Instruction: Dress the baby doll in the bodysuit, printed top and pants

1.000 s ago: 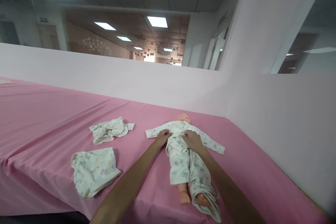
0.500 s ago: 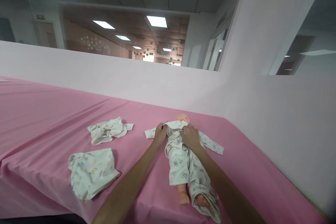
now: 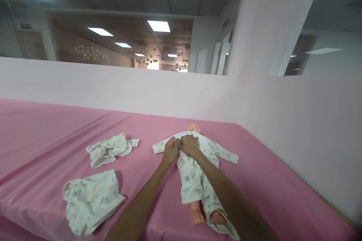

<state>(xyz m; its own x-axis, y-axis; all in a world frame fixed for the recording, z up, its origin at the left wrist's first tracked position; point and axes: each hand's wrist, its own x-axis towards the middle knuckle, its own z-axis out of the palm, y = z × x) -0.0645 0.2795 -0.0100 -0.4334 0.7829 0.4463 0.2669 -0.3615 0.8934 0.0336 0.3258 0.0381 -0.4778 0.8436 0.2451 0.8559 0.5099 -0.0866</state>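
Note:
A doll [image 3: 193,127] lies on its back on the pink sheet, dressed in a white printed top [image 3: 222,151] and printed trousers [image 3: 191,184]. Its sleeves spread to both sides, and its bare feet show at the trouser ends. My left hand [image 3: 171,150] pinches the cloth of the top at the doll's chest, on its left side in the picture. Right beside it, my right hand [image 3: 189,145] is closed on the same top, the two hands almost touching. Just what the fingertips grip is too small to make out.
A crumpled white garment [image 3: 110,150] and a folded printed garment [image 3: 92,199] lie left of my arms on the pink sheet [image 3: 147,135]. A white wall [image 3: 113,86] with windows stands behind and to the right.
My right hand has moved left across the doll's chest, up to my left hand. More of the top on the right side is uncovered. The view has shifted slightly.

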